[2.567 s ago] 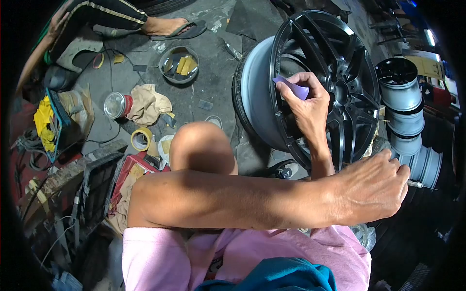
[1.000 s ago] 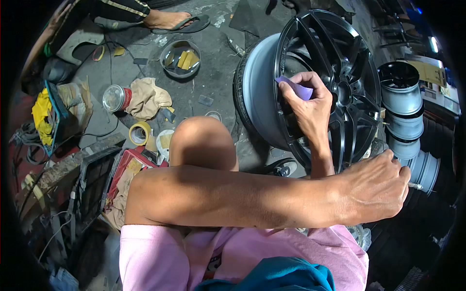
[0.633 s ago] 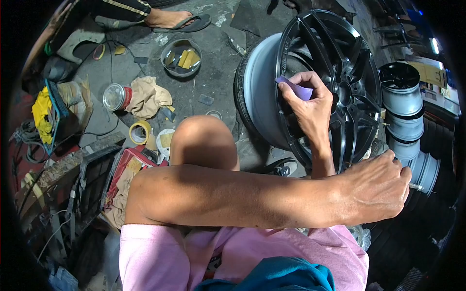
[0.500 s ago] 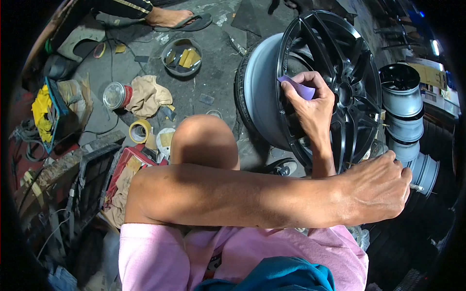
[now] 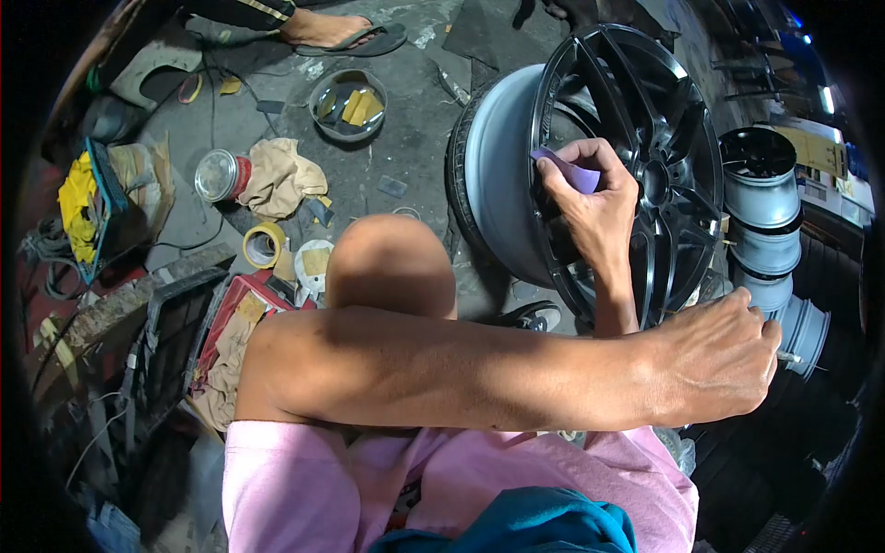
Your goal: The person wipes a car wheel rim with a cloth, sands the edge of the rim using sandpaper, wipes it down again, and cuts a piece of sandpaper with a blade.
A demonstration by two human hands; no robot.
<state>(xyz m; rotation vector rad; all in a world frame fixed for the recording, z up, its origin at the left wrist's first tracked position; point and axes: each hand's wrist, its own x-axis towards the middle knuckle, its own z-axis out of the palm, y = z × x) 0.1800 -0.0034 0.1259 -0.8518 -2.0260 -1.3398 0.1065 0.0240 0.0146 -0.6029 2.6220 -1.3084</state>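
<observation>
A black multi-spoke wheel rim (image 5: 653,180) with a pale grey barrel (image 5: 502,170) stands tilted on the floor. Pinched between the thumb and fingers of my right hand (image 5: 595,189) is a bent piece of purple sandpaper (image 5: 576,175), its edge at the rim's outer lip. My left arm crosses in front of my body, over my right forearm. At its end, my left hand (image 5: 714,359) is closed, back upward, near the rim's lower right. A small pale stub (image 5: 788,357) shows just past its knuckles; the fingers are hidden.
Grey rims (image 5: 765,244) are stacked at right. A bowl (image 5: 348,134) holds liquid and yellow pieces. Left of my knee lie a beige cloth (image 5: 281,177), a can (image 5: 221,178), a tape roll (image 5: 265,245) and a red tray (image 5: 217,323). Another person's sandalled foot (image 5: 327,29) rests at the top.
The view has shifted slightly. My right hand and the sandpaper stay at nearly the same spot on the rim's lip; my left hand has not visibly moved.
</observation>
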